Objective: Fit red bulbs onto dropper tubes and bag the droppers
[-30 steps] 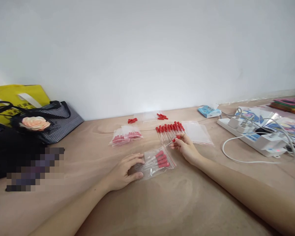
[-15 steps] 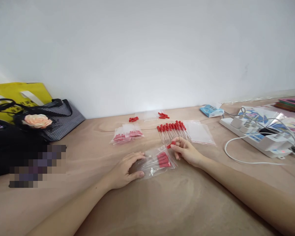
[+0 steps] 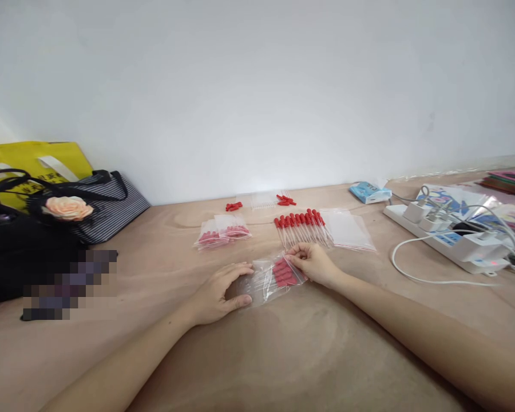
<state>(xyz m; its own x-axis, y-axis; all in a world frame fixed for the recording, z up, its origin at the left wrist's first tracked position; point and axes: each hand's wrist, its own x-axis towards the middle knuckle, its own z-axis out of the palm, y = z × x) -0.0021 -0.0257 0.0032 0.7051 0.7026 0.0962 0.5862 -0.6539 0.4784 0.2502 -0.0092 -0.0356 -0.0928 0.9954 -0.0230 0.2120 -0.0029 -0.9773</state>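
A clear zip bag (image 3: 261,280) lies on the table between my hands, with several red-bulbed droppers (image 3: 285,273) inside it. My left hand (image 3: 223,292) rests on the bag's left end, thumb and fingers apart. At the bag's right end, my right hand (image 3: 311,263) pinches its edge near the opening; whether a dropper is also between those fingers is hidden. Just behind it, a row of red-bulbed droppers (image 3: 300,223) lies side by side. Flat clear bags (image 3: 349,230) are stacked to the right of that row.
Filled bags (image 3: 223,232) lie left of the row. Loose red bulbs (image 3: 234,206) and more red bulbs (image 3: 286,200) sit near the wall. A power strip (image 3: 446,237) with cables and a blue tissue pack (image 3: 370,193) are right; a striped bag (image 3: 111,206) is left.
My right hand has moved left onto the bag's edge, and the red bulb in its fingers no longer shows apart from the bag. My left hand has hardly moved.
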